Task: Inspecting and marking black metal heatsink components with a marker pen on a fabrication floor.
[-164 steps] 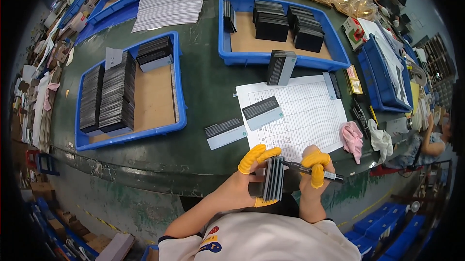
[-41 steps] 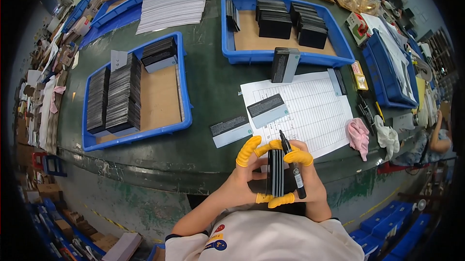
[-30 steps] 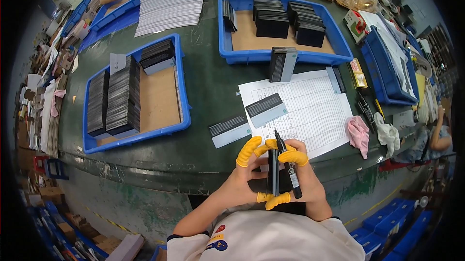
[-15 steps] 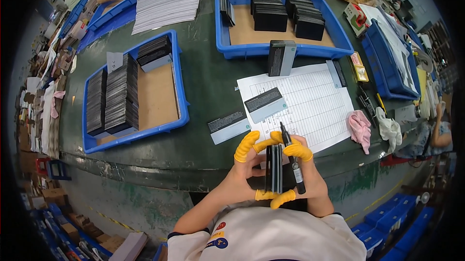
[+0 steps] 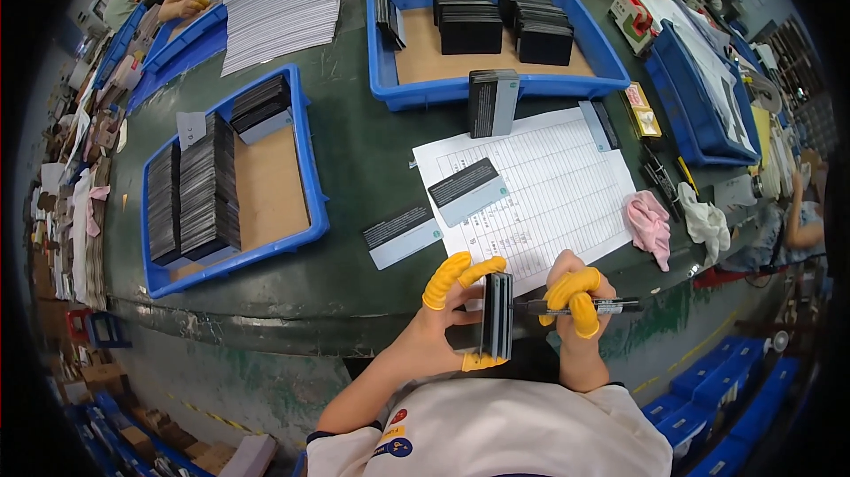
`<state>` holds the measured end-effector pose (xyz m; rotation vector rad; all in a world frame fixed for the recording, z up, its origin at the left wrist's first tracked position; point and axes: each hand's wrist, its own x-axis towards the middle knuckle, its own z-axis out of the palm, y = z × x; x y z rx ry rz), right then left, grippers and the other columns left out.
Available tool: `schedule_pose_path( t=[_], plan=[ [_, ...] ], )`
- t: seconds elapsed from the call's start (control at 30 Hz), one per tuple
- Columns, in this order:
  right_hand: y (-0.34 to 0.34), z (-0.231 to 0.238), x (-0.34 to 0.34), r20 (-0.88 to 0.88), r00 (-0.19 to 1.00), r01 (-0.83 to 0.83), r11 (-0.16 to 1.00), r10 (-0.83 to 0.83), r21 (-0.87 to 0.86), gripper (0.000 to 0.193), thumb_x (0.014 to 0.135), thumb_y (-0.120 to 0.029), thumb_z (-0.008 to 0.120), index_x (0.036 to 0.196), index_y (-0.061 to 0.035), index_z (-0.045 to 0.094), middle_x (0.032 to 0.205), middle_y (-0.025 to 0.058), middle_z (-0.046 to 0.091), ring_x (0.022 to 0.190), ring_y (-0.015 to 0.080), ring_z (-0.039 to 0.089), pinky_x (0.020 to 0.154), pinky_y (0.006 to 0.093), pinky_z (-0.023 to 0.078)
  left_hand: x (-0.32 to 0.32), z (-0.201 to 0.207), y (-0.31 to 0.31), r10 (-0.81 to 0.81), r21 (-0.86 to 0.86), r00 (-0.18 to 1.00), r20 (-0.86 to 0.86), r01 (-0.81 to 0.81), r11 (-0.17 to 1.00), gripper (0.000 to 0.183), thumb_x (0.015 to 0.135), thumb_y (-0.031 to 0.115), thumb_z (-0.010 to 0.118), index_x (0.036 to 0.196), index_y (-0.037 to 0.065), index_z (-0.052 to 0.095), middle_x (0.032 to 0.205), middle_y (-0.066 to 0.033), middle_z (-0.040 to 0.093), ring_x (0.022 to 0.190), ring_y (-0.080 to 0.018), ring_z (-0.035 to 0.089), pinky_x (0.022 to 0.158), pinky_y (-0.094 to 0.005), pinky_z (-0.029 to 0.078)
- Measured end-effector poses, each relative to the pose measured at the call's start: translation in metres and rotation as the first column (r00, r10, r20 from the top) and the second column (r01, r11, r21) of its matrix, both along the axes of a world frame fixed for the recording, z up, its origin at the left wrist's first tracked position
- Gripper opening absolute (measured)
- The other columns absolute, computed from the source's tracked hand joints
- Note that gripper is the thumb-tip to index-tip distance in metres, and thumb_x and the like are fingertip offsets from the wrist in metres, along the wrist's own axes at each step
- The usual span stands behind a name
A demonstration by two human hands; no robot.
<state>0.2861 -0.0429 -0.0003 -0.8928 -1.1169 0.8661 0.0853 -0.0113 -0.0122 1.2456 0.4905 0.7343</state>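
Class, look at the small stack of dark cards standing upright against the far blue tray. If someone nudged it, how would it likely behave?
The upright stack of cards stands on a narrow edge and leans on the blue tray, so it would probably tip easily. The cards look thin and smooth, so once it tips they would likely slide apart and fan across the green table.

Black card stack (image 5: 496,318) upright on edge, marker (image 5: 580,306) horiz. beside.

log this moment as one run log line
left hand: holds card stack upright | right hand: holds marker | printed sheet ahead
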Motion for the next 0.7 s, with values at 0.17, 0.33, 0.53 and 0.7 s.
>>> schedule_pose_path(
  t=[0.17,0.33,0.53,0.7],
  plan=[
    [0.0027,-0.0034,0.0002,0.021,1.000,-0.002,1.000,0.001,0.026,0.033,0.088,-0.029,0.062,0.074,0.0011,0.058,0.071,0.0098,0.054,0.061,0.0131,0.046,0.051,0.0243,0.034,0.0003,-0.0055,0.0023,0.018,0.120,0.998,-0.053,-0.011,0.993,0.120,0.061,-0.002,0.083,0.147,0.028,0.005,0.143,-0.0157,0.035,0.117,-0.0325,0.052,0.085,-0.0434,0.052],
    [0.0050,-0.0027,0.0003,0.086,0.996,-0.026,0.999,0.022,0.042,0.033,0.088,-0.028,0.062,0.073,0.0013,0.057,0.072,0.0090,0.054,0.059,0.0129,0.046,0.051,0.0238,0.036,0.0014,-0.0028,0.0023,0.011,0.130,0.999,-0.030,-0.007,0.991,0.118,0.062,-0.002,0.082,0.147,0.028,0.006,0.145,-0.0164,0.033,0.119,-0.0334,0.050,0.087,-0.0436,0.052],
    [0.0053,0.0000,-0.0022,0.040,0.998,-0.045,0.999,0.045,0.010,0.031,0.088,-0.026,0.063,0.074,0.0016,0.058,0.073,0.0091,0.054,0.058,0.0119,0.047,0.050,0.0223,0.039,0.0016,-0.0029,0.0026,0.009,0.136,1.000,0.011,-0.010,0.991,0.118,0.063,-0.004,0.081,0.147,0.028,0.005,0.145,-0.0171,0.032,0.120,-0.0341,0.049,0.088,-0.0438,0.051],
    [0.0052,-0.0021,-0.0030,0.043,0.999,-0.028,0.999,0.027,0.020,0.032,0.088,-0.027,0.063,0.076,0.0020,0.058,0.075,0.0102,0.054,0.059,0.0115,0.047,0.051,0.0222,0.038,0.0000,-0.0014,0.0029,-0.004,0.145,1.000,-0.016,0.006,0.989,0.119,0.062,-0.003,0.082,0.147,0.028,0.005,0.145,-0.0169,0.032,0.123,-0.0338,0.046,0.088,-0.0432,0.050]
  ],
)
